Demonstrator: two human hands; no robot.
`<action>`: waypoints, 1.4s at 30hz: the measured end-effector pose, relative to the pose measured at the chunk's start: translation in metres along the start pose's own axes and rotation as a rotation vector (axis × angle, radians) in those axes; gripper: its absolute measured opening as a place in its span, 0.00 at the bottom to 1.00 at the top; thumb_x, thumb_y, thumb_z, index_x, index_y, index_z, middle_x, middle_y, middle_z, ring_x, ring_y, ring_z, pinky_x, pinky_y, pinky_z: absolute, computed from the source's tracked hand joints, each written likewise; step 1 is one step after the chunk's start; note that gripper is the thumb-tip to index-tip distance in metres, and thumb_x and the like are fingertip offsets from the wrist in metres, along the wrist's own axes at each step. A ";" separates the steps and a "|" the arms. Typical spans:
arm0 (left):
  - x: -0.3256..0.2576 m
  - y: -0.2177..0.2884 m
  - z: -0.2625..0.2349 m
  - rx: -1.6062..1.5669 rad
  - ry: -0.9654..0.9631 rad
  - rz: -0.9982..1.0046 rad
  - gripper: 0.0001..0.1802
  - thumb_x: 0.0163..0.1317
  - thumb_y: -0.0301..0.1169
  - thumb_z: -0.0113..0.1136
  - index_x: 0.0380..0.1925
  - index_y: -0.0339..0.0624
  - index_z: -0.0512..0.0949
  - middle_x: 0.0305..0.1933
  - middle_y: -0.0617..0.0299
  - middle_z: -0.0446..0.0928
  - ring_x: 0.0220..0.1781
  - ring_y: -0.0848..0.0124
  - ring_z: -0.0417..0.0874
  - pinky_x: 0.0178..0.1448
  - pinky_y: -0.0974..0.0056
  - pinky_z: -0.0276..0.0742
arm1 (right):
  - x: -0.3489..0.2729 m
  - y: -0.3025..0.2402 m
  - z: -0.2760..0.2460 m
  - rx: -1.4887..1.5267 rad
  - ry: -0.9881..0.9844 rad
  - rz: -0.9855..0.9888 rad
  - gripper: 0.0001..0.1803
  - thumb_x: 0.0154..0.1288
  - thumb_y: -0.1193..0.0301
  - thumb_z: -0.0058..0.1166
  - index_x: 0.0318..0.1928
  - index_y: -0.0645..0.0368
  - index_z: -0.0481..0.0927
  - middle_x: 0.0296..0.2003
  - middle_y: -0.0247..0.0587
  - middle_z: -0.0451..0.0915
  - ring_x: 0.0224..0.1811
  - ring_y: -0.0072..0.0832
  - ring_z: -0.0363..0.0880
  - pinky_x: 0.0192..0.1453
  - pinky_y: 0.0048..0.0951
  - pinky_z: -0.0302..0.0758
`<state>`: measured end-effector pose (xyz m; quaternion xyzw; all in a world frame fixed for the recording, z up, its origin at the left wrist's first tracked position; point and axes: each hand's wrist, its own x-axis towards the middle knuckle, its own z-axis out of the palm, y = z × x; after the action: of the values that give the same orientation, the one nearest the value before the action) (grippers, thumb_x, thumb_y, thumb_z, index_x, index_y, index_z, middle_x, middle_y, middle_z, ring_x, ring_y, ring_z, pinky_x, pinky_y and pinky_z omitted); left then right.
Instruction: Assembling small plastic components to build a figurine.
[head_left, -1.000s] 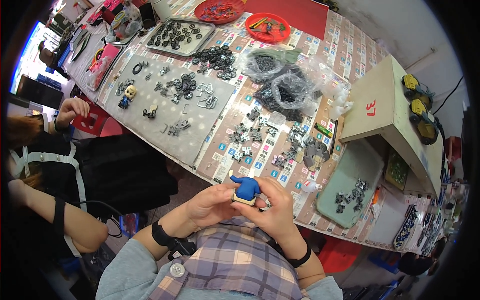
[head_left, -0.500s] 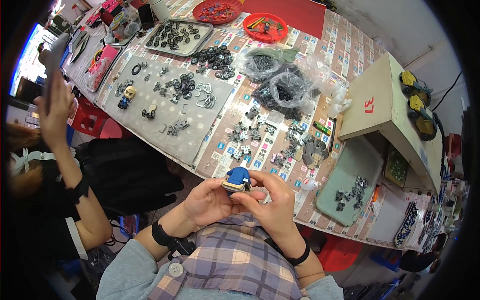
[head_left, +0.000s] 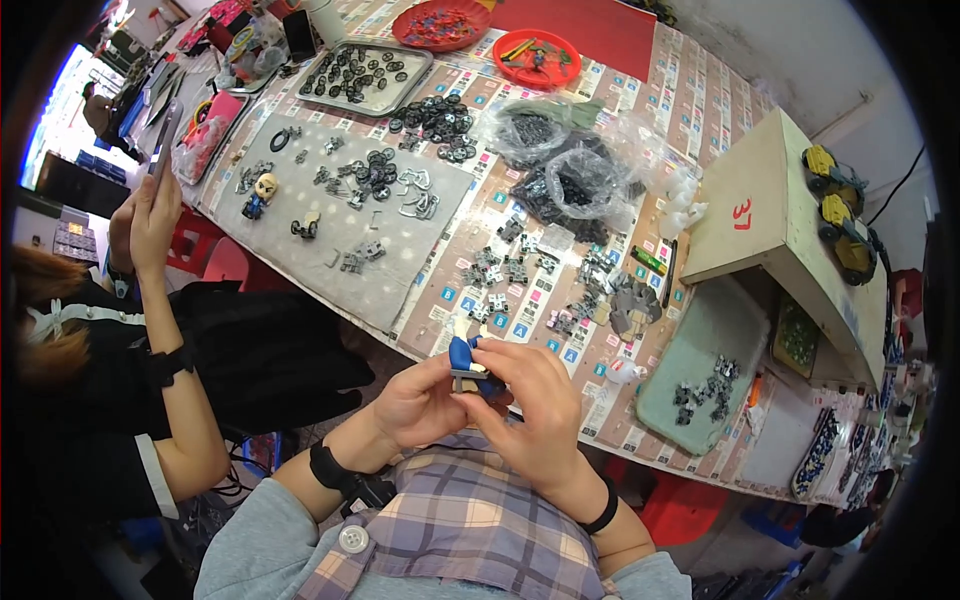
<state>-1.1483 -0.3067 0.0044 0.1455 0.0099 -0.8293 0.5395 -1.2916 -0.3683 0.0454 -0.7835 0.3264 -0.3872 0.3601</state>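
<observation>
Writing (head_left: 741, 214) in red marks the cream angular box (head_left: 770, 180) at the right edge of the worktop (head_left: 690, 95); small coloured print (head_left: 447, 294) repeats across its patterned covering (head_left: 428, 322). The left hand (head_left: 412, 403) and right hand (head_left: 537, 403) pinch a small blue-and-cream plastic figure (head_left: 460, 354) before the near edge; a grey speckled mat (head_left: 365, 298) meets it leftward.

Patterned table (head_left: 705, 98), grey mat (head_left: 400, 284), shallow tray (head_left: 384, 99)

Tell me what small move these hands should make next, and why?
Perhaps turn the small blue-and-cream plastic figure slightly: the bare left hand and bare right hand both hold it, but the latter covers part of it.
</observation>
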 end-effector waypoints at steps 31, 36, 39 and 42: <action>-0.011 0.014 0.027 0.459 0.060 0.030 0.24 0.62 0.37 0.51 0.54 0.36 0.62 0.49 0.54 0.71 0.50 0.65 0.76 0.53 0.64 0.73 | -0.002 -0.008 -0.006 0.114 0.019 0.015 0.20 0.40 0.76 0.65 0.39 0.59 0.76 0.40 0.42 0.75 0.39 0.37 0.74 0.41 0.31 0.72; -0.012 0.011 0.017 0.458 0.134 0.044 0.22 0.59 0.37 0.57 0.50 0.38 0.65 0.45 0.58 0.74 0.46 0.71 0.78 0.49 0.70 0.74 | -0.005 -0.005 -0.006 0.087 -0.009 0.003 0.20 0.41 0.75 0.65 0.39 0.59 0.75 0.39 0.42 0.74 0.38 0.37 0.74 0.40 0.32 0.71; -0.010 0.010 0.019 0.471 0.163 0.029 0.23 0.57 0.38 0.59 0.47 0.39 0.67 0.43 0.59 0.75 0.46 0.72 0.78 0.47 0.71 0.75 | -0.005 -0.004 -0.006 0.081 -0.038 0.015 0.21 0.41 0.74 0.65 0.39 0.59 0.75 0.37 0.42 0.75 0.37 0.37 0.73 0.40 0.33 0.71; -0.007 0.009 0.021 0.446 0.167 0.017 0.23 0.55 0.39 0.61 0.47 0.39 0.67 0.43 0.58 0.76 0.46 0.72 0.78 0.48 0.69 0.76 | -0.005 -0.003 -0.007 0.071 -0.054 0.021 0.21 0.40 0.74 0.65 0.39 0.59 0.75 0.36 0.42 0.75 0.37 0.38 0.73 0.40 0.33 0.71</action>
<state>-1.1422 -0.3077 0.0281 0.3290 -0.1303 -0.7915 0.4983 -1.2987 -0.3651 0.0491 -0.7768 0.3108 -0.3737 0.4004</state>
